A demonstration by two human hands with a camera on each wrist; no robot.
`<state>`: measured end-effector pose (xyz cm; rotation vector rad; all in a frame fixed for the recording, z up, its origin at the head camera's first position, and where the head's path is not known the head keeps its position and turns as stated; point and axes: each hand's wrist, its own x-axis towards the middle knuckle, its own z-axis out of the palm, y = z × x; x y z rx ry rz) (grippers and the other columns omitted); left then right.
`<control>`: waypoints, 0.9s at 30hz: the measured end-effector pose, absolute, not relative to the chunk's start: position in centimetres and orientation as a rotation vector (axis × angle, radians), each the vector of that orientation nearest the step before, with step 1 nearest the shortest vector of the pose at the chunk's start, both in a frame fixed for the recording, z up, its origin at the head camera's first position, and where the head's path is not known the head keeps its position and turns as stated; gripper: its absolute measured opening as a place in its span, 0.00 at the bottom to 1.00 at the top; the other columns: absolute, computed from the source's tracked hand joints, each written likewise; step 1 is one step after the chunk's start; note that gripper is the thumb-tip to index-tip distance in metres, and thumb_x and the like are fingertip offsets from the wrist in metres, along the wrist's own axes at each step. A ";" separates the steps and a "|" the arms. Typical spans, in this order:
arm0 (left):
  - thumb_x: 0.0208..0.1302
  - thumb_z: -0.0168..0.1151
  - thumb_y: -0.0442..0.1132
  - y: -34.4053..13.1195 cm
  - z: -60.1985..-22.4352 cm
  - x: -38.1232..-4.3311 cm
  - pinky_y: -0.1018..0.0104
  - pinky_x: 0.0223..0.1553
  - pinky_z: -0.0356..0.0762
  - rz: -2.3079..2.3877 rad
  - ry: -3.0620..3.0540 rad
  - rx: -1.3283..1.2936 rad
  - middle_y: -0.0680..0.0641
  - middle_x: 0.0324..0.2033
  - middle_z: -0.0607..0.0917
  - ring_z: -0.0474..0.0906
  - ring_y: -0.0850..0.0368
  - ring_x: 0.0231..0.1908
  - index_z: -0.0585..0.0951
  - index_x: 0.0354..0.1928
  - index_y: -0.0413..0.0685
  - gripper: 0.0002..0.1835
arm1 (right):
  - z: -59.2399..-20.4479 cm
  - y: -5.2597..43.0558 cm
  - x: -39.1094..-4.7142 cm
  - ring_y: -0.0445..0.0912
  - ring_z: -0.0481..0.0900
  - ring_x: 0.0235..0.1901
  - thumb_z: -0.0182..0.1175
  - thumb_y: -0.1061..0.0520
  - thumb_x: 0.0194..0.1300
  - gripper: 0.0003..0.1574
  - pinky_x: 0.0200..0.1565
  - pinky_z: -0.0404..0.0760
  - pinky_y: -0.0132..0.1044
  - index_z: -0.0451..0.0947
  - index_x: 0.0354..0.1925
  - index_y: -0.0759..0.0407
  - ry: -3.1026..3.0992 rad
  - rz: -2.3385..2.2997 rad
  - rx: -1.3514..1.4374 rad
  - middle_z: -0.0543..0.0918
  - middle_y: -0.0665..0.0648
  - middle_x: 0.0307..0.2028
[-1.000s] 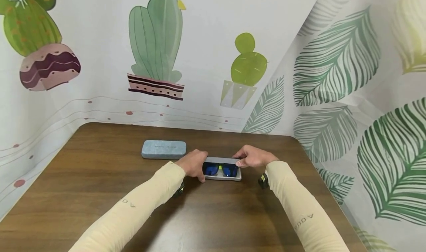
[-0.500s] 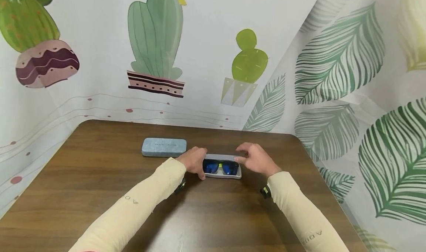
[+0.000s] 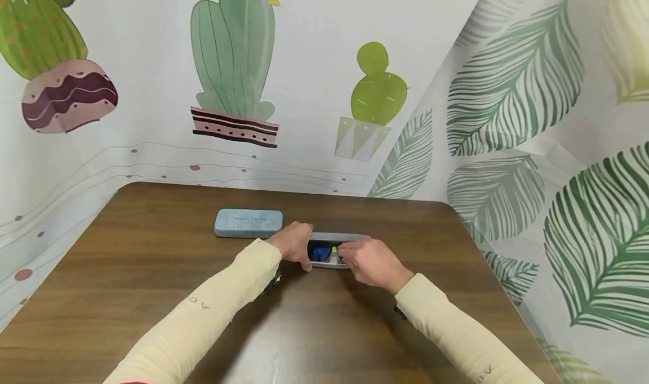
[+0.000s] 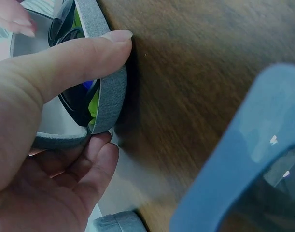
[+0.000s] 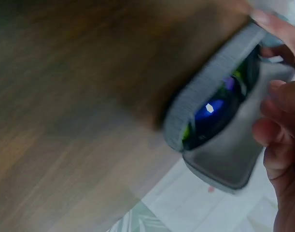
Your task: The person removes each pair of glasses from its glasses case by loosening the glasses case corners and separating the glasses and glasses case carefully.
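Note:
A grey glasses case lies on the table with its lid raised. Inside rest sunglasses with blue lenses and lime-green parts. My left hand grips the case's left end; in the left wrist view its thumb presses the front wall while the fingers reach round behind. Over the right half of the case hovers my right hand, hiding one lens in the head view. From the right wrist, its loosely bent fingers appear beside the lid, apart from the sunglasses, with nothing visibly held.
A closed light-blue glasses case lies just left of the grey one, near my left hand. Both stand on a brown wooden table. Behind its back edge hangs a cloth printed with cacti and leaves.
The right hand left the case's right rim, lifted slightly, then came left over the sunglasses. The raised lid looks lower in the head view. The left hand keeps its grip.

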<state>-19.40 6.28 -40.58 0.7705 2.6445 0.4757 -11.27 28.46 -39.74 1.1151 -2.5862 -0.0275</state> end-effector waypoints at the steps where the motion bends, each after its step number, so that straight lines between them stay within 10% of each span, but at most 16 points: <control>1: 0.41 0.89 0.46 6.3 -40.6 -19.4 0.54 0.55 0.84 0.473 2.645 0.770 0.41 0.54 0.86 0.83 0.50 0.49 0.79 0.61 0.39 0.44 | -40.0 28.3 -11.3 0.43 0.89 0.35 0.70 0.63 0.63 0.06 0.39 0.89 0.39 0.87 0.40 0.56 -2.591 -0.080 1.117 0.91 0.50 0.41; 13: 0.39 0.90 0.45 6.4 -40.8 -19.4 0.57 0.48 0.83 0.481 2.660 0.770 0.45 0.42 0.86 0.79 0.54 0.38 0.81 0.52 0.40 0.38 | -42.2 25.6 -11.9 0.44 0.84 0.24 0.76 0.55 0.55 0.25 0.25 0.83 0.39 0.82 0.50 0.61 -2.600 -0.450 0.920 0.86 0.54 0.34; 27: 0.37 0.91 0.45 6.3 -40.8 -19.4 0.60 0.45 0.82 0.503 2.684 0.780 0.46 0.37 0.85 0.78 0.54 0.36 0.80 0.48 0.41 0.36 | -42.5 24.6 -12.9 0.50 0.83 0.20 0.71 0.60 0.52 0.06 0.22 0.81 0.45 0.81 0.29 0.56 -2.718 -0.184 0.665 0.85 0.53 0.24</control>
